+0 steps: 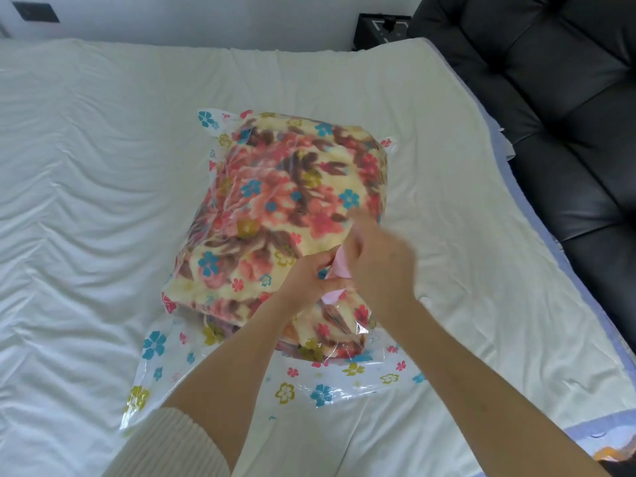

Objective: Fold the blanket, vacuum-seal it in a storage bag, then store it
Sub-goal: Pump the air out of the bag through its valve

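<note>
One white bed (103, 166) under blanket (292, 187) (sofa (550, 98) beside)

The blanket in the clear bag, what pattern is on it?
The blanket has pink-red flowers, brown leaves, on cream; head view.

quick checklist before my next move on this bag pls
1. Blanket fully inside the storage bag: ok, the folded bundle sits wholly within the plastic.
2. Bag mouth closed: cannot tell. The near end lies flat on the bed, but the seal line is not readable.
3. Grip on the pink piece on top of the bag: ok, left hand and right hand both hold it.
4. Air removed: not ok, the bag bulges around the blanket.
5. Bag resting flat and steady: ok, it lies on the bed.
6. Pump or vacuum ready: cannot tell, none is in view.
</note>
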Demonstrator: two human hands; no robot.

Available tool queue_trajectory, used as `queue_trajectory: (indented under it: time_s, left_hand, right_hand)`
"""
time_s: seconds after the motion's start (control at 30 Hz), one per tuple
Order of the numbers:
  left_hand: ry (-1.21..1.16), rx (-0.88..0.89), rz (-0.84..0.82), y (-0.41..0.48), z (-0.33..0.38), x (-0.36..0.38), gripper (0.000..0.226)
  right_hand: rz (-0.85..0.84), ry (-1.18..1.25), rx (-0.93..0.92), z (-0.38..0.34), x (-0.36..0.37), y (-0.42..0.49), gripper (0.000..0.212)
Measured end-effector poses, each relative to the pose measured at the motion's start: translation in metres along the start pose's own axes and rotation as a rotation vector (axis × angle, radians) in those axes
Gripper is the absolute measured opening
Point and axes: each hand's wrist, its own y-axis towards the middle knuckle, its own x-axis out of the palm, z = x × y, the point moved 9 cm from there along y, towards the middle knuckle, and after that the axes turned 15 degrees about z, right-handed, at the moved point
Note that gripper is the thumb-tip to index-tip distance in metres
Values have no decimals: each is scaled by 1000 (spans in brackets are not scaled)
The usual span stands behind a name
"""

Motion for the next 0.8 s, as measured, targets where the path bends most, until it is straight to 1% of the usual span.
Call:
queue_trajectory:
  time_s: [0.07, 0.1, 0.13, 0.2, 0.27, 0.3, 0.33, 0.37, 0.4, 0.43, 0.5, 0.53, 0.57, 0.6, 0.63, 0.67, 0.7, 0.73, 0.77, 0.8]
  left_hand:
    - [-2, -7, 6, -2, -1, 1, 24]
    - [-25, -12, 11, -2, 1, -1, 22]
    - [-43, -15, 10, -1, 2, -1, 25]
    - [-47, -9, 14, 4, 2, -1, 39]
    - [-35, 1, 5, 5, 3, 3, 43]
    - [-30, -1, 6, 4, 3, 4, 43]
    - [-24, 0, 12, 2, 1, 5, 42]
    - [-24, 5, 15, 0, 1, 6, 38]
    - [-23, 6, 12, -3, 0, 8, 32]
    - [-21, 5, 16, -4, -1, 8, 28]
    - [-24, 6, 18, -3, 2, 5, 31]
    - [-28, 3, 2, -2, 4, 5, 38]
    - [-27, 6, -9, 0, 6, 5, 44]
    - [-24, 9, -18, 2, 5, 5, 48]
    - [-22, 6, -25, 3, 5, 6, 50]
    - [-16, 6, -25, 2, 6, 6, 50]
    - [-8, 12, -19, 0, 8, 5, 48]
    - [5, 20, -11, -1, 8, 4, 44]
    - [14, 24, -7, -3, 9, 3, 38]
    - [21, 26, -12, -3, 9, 4, 32]
  right_hand:
    - [-39, -102, -92, 5, 15, -3, 19]
    - [-37, -108, -118, 2, 9, 5, 17]
    - [-27, -98, -129, -4, -4, 17, 13]
    - [150, -55, -143, -15, -54, 50, 24]
    - [280, -37, -27, -10, -80, 61, 28]
    - [301, -46, 23, 2, -74, 52, 29]
    - [210, -79, 65, 13, -52, 36, 28]
    - [14, -75, 68, 17, -12, 11, 28]
    - [-15, -111, 7, 19, 5, -1, 28]
    - [-39, -128, 16, 25, 14, -3, 28]
    - [-67, -152, -24, 22, 6, 7, 27]
    - [-36, -202, -69, 13, -8, 17, 25]
    - [22, -172, -94, 6, -29, 31, 26]
    - [153, -118, -95, -1, -58, 43, 28]
    - [279, -53, -43, -1, -79, 49, 30]
    - [338, -19, 13, 2, -82, 50, 31]
    - [316, -29, 49, 6, -65, 42, 31]
    - [179, -61, 51, 11, -31, 26, 31]
    - [18, -61, 9, 12, 7, 6, 29]
    - [-63, -49, -9, 18, 36, -9, 25]
